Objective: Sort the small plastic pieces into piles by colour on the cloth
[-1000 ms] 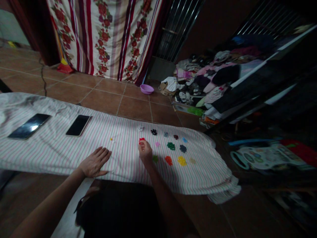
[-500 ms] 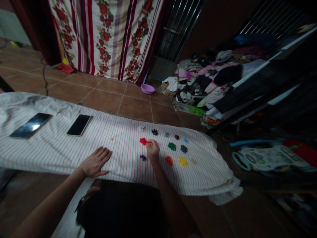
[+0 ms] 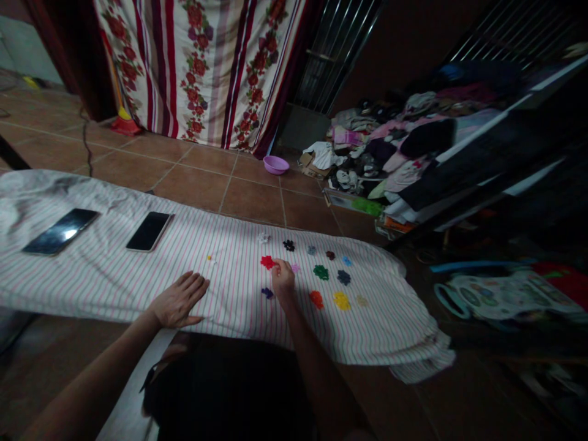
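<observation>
My left hand (image 3: 180,300) lies flat on the striped cloth (image 3: 239,306) with its fingers stretched out, holding nothing. Just beyond its fingertips are a tiny yellow piece (image 3: 209,258) and a small white piece (image 3: 214,262). My right hand (image 3: 283,278) is pinched at the right edge of a pile of small red pieces (image 3: 267,263); what lies between the fingertips is too small to make out. Beside it are small piles of pink pieces (image 3: 296,268), dark purple pieces (image 3: 267,293), black pieces (image 3: 288,245) and green pieces (image 3: 321,272).
More little piles lie to the right: orange pieces (image 3: 316,299), yellow pieces (image 3: 341,300), dark grey pieces (image 3: 343,277). Two phones, a dark phone (image 3: 60,231) and another phone (image 3: 149,231), rest at left. Beyond the cloth are a purple basin (image 3: 276,165) and heaped clothes (image 3: 381,141).
The view has shifted very slightly. Both hands stay in nearly the same places, the right one still pinched at the red pile.
</observation>
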The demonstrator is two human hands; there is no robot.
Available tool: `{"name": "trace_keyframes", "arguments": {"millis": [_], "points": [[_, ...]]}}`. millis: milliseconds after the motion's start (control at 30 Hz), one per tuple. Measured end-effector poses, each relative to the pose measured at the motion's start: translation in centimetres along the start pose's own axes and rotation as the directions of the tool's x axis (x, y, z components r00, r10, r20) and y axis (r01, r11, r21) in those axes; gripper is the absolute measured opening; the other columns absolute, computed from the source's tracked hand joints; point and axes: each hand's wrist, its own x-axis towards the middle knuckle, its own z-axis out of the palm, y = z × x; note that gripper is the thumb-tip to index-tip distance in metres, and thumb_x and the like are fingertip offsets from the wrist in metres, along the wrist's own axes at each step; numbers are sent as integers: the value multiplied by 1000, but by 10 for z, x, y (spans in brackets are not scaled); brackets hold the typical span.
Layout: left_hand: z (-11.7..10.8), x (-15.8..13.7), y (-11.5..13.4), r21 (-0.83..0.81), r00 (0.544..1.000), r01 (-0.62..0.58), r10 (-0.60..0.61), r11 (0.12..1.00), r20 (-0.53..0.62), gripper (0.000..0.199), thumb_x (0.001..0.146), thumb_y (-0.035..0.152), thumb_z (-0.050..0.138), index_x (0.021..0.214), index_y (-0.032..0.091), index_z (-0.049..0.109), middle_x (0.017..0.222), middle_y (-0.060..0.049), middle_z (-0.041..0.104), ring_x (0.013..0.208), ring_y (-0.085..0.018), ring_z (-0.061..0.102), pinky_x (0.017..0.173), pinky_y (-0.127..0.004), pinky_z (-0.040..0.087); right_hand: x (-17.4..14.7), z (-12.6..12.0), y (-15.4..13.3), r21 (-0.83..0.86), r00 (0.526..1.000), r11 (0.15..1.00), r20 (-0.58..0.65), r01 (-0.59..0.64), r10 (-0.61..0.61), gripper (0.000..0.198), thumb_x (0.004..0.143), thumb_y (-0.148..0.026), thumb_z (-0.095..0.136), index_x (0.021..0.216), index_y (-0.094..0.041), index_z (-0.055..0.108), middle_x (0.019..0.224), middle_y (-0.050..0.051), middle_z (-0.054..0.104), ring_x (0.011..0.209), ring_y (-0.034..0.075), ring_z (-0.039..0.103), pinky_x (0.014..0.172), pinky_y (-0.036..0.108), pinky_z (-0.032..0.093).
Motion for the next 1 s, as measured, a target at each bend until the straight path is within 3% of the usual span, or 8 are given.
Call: {"name": "trace_keyframes", "arguments": {"millis": [367,1000], "points": [[1,0,-1,-22,1000,7,-7,1000,-13,76,93,64,36,136,2,48,125,-24,57,120,-37,49,104,-54,36,1,1,2,4,998,998,-2,68,-68,33,83,-19,38,94,-16,69,89,10,70,85,20,64,81,37,54],[-3,1,0,-47,1000,23,-22,999,15,75,92,63,40,135,2,48,125,-24,57,120,-38,49,104,-53,36,-4,-8,-14,24,1000,1000,-6,17,-16,32,85,-18,38,93,-15,69,92,12,69,88,21,64,85,38,53]]}}
